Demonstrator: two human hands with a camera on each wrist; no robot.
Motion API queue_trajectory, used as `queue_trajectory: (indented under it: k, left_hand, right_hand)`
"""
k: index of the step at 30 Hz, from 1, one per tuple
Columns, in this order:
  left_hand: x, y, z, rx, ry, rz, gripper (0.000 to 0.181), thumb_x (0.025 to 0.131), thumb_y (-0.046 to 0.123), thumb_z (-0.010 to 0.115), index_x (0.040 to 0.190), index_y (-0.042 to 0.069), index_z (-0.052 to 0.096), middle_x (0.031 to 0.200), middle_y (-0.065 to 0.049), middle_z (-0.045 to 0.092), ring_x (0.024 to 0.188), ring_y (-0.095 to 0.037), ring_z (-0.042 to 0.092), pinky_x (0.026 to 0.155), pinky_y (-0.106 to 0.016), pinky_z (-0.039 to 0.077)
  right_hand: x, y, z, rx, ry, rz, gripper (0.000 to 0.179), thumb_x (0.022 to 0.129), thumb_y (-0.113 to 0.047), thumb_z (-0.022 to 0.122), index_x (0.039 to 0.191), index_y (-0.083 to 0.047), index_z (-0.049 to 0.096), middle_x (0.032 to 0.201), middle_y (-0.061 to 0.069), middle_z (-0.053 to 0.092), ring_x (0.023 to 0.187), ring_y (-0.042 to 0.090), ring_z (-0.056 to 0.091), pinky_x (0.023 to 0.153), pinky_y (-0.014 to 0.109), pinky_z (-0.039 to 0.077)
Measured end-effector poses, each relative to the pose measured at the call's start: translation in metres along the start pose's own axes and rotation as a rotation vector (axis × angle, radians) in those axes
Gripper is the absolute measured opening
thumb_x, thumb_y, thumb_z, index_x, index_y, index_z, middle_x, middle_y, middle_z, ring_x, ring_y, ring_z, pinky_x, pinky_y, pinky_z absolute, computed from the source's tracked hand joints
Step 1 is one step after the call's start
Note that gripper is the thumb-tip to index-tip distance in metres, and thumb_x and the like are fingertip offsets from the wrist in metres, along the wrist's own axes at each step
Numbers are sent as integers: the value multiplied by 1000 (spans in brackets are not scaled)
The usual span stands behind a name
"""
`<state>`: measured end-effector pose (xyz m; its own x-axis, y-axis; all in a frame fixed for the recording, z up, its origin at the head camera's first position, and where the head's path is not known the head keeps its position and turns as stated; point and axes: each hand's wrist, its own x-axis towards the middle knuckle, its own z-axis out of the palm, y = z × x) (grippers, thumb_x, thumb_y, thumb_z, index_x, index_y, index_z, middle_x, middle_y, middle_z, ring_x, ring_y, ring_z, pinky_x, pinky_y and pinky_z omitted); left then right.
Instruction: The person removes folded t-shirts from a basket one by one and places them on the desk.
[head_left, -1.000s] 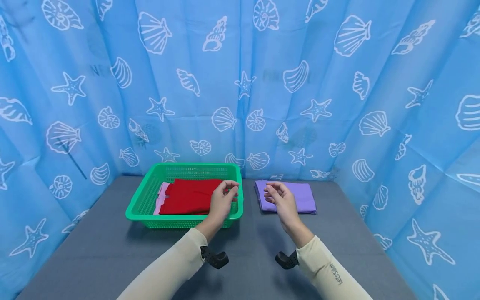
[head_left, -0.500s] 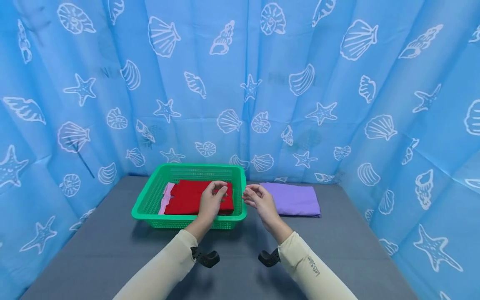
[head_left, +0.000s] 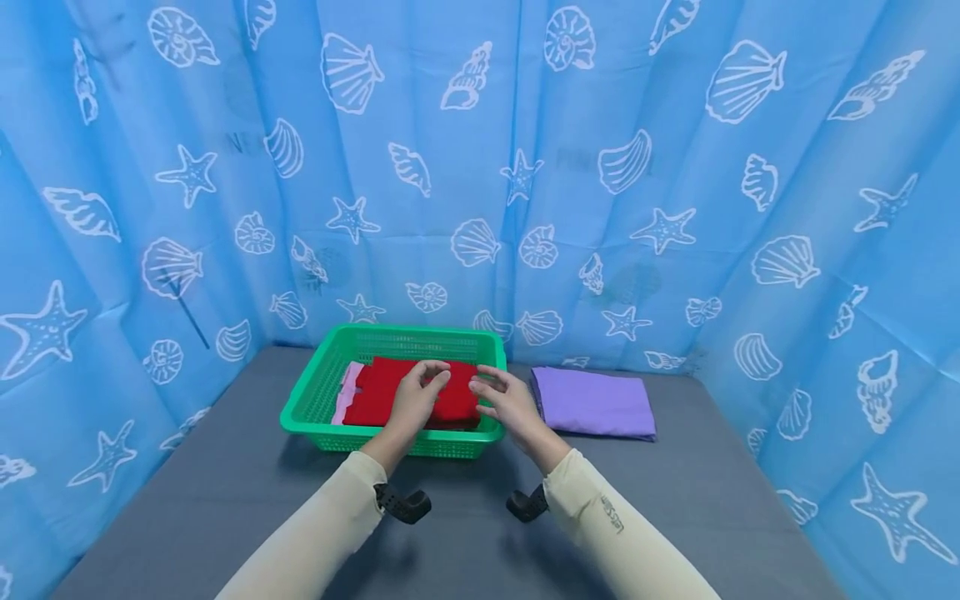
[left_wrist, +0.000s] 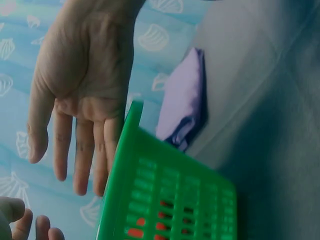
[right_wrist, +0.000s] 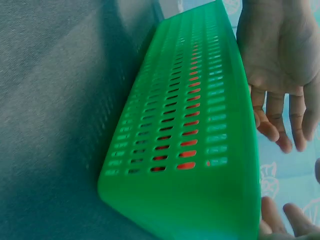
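Observation:
Over the front part of a green plastic basket (head_left: 300,425), my left hand (head_left: 415,404) hovers with loosely bent fingers, holding nothing. My right hand (head_left: 512,407) is at the basket's right end, its fingers spread and relaxed, also holding nothing. The palms face each other; the left wrist view shows the right palm (left_wrist: 87,85), and the right wrist view the left palm (right_wrist: 280,55). Inside the basket lies a folded red cloth (head_left: 382,396), partly hidden by the left hand, with a pink cloth (head_left: 347,392) showing at its left.
A folded purple cloth (head_left: 596,404) lies on the grey table (head_left: 705,483) to the right of the basket. Behind and at both sides hangs a blue curtain (head_left: 465,150) with white shells and starfish. Cream sleeves (head_left: 307,525) cover both forearms.
My right hand has moved left, from in front of the purple cloth to the basket's right end, and its fingers have spread. My left hand has shifted left over the basket. The view has turned left.

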<state>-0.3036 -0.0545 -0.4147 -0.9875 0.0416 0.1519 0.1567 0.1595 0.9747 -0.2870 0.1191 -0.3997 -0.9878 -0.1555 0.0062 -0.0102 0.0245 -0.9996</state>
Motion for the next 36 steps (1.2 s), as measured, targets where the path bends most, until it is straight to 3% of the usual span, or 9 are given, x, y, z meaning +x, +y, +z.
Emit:
queue_trajectory:
  k: [5,15,25,29,36]
  left_hand:
    - [8,-4,-13,114,49,-24,30,99,25,59,126,13,60,128,-8,58,115,-28,57,95,-47,49]
    - [20,-14,-39,196,100,-74,34,98,26,61,129,13,59,131,-10,57,121,-31,54,98,-49,48]
    - [33,-23,-66,191,106,-130,43,98,23,61,139,13,54,141,-9,53,126,-32,53,100,-47,48]
    - [37,-25,-75,220,104,-142,44,100,24,59,141,11,51,142,-11,51,133,-32,46,101,-48,47]
    - [45,-33,-88,252,136,-166,50,102,32,54,145,7,47,146,-17,47,135,-35,44,107,-50,41]
  right_hand:
    - [7,-4,9,-95,-3,43,62,97,-24,62,150,-2,37,148,25,43,132,39,49,107,56,40]
    - [21,-3,19,-222,26,115,72,93,-23,67,152,-3,31,152,24,35,138,41,36,108,55,40]
    - [38,3,24,-181,33,192,74,95,-19,64,155,-3,23,160,21,21,146,41,22,114,55,31]
    - [41,3,28,-183,49,214,77,94,-19,64,155,-3,21,161,20,18,146,42,20,115,57,29]
    - [47,6,32,-141,71,280,85,96,-24,61,157,-3,6,162,20,11,146,43,16,116,58,25]
